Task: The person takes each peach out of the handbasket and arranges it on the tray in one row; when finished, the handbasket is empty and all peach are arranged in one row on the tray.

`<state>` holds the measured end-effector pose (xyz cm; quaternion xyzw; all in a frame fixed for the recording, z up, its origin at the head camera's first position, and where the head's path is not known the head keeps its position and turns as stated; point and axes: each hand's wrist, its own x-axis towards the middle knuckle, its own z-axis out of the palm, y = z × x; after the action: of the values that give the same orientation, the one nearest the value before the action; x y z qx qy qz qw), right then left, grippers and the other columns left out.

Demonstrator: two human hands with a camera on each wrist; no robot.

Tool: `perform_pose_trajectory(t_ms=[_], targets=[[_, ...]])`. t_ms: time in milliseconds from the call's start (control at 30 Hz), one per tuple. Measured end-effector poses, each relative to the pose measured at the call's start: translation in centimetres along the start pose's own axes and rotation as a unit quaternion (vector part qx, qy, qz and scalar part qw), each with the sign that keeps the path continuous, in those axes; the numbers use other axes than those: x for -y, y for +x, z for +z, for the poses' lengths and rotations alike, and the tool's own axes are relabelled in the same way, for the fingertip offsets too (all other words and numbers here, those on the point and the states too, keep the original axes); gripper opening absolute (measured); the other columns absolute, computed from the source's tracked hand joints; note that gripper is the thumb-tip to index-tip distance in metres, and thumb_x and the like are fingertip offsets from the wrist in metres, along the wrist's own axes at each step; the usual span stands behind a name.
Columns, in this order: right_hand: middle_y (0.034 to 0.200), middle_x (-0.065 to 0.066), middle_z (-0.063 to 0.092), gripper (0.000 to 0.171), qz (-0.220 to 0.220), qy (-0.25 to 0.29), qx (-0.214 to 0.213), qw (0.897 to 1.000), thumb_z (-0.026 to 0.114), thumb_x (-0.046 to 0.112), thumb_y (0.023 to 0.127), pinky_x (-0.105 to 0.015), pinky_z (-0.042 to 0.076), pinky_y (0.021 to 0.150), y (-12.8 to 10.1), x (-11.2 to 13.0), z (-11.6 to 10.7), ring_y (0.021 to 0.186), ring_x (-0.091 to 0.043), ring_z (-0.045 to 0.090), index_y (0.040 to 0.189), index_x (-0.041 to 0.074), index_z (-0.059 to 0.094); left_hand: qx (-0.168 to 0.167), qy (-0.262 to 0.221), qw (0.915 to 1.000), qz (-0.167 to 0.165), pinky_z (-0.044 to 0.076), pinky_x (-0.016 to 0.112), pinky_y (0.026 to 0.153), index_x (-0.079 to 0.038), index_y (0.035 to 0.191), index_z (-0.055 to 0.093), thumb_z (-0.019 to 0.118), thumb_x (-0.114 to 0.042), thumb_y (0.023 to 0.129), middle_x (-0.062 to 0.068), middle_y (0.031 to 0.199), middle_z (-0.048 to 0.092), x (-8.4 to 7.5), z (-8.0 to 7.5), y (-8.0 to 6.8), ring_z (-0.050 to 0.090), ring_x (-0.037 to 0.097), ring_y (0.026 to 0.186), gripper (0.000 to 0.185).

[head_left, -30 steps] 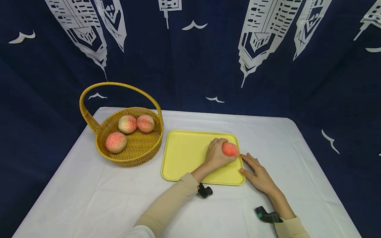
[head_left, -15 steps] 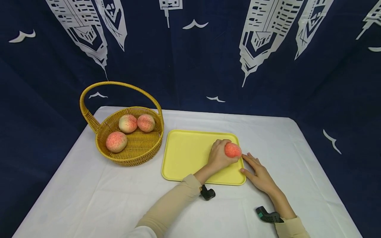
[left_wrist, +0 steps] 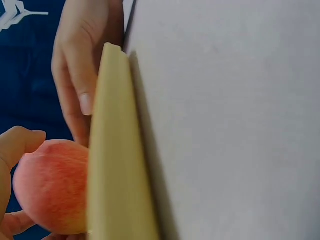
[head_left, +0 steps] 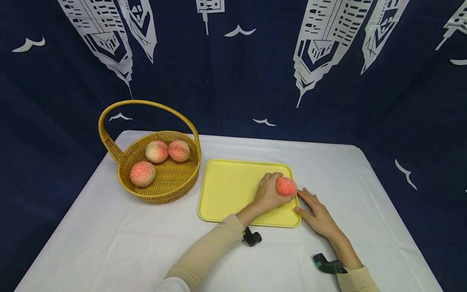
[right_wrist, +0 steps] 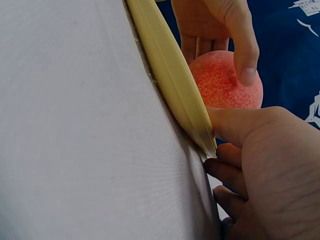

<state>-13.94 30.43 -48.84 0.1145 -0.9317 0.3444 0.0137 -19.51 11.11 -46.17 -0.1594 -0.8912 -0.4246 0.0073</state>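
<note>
Left hand (head_left: 267, 194): fingers curled round the peach (head_left: 286, 186) — over the tray's right end.
Right hand (head_left: 316, 212): flat, fingers straight, touching the tray (head_left: 226, 190) edge on the bench (head_left: 109, 243).
Peach: likely light, soft — cup its sides.

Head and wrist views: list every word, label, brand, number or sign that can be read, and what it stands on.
None can be read in any view.
Curtain: white skyscraper and bird prints only, no letters.
Basket, tray, white cloth: plain, no marks.
Peach, held in the left hand: no sticker showing.
Right hand rests by the tray's edge; the black wrist clip shows no legible marking.
</note>
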Motion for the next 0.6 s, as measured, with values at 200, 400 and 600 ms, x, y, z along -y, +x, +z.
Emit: perform_pose_trajectory(t_ms=[200, 400, 600], targets=[[0.152, -0.029, 0.034, 0.060, -0.001, -0.001, 0.000, 1.000, 0.064, 0.027, 0.094, -0.067, 0.017, 0.113, 0.2, 0.0, 0.2, 0.142, -0.051, 0.025, 0.144, 0.001, 0.045, -0.004, -0.014, 0.9996, 0.023, 0.048, 0.032, 0.095, -0.014, 0.133, 0.055, 0.084, -0.033, 0.073, 0.004, 0.126, 0.054, 0.1, -2.4, -1.5, 0.054, 0.019, 0.114, 0.070], [0.152, -0.030, 0.033, 0.061, -0.001, -0.002, 0.003, 1.000, 0.063, 0.029, 0.094, -0.067, 0.015, 0.113, 0.4, 0.0, 0.2, 0.142, -0.052, 0.024, 0.144, 0.001, 0.044, -0.017, -0.022, 0.9966, 0.077, 0.047, 0.034, 0.097, -0.012, 0.130, 0.058, 0.081, -0.030, 0.076, 0.004, 0.126, 0.055, 0.4, -6.7, -4.3, 0.054, 0.020, 0.117, 0.061], [0.150, -0.031, 0.036, 0.059, -0.017, 0.009, -0.008, 1.000, 0.064, 0.026, 0.094, -0.062, 0.013, 0.116, 0.3, -0.1, 0.2, 0.141, -0.052, 0.026, 0.143, 0.001, 0.045, -0.093, -0.044, 0.9846, 0.142, 0.051, 0.034, 0.086, -0.008, 0.122, 0.063, 0.082, -0.022, 0.074, 0.007, 0.121, 0.058, 1.7, -12.0, -7.1, 0.058, 0.021, 0.109, 0.054]])
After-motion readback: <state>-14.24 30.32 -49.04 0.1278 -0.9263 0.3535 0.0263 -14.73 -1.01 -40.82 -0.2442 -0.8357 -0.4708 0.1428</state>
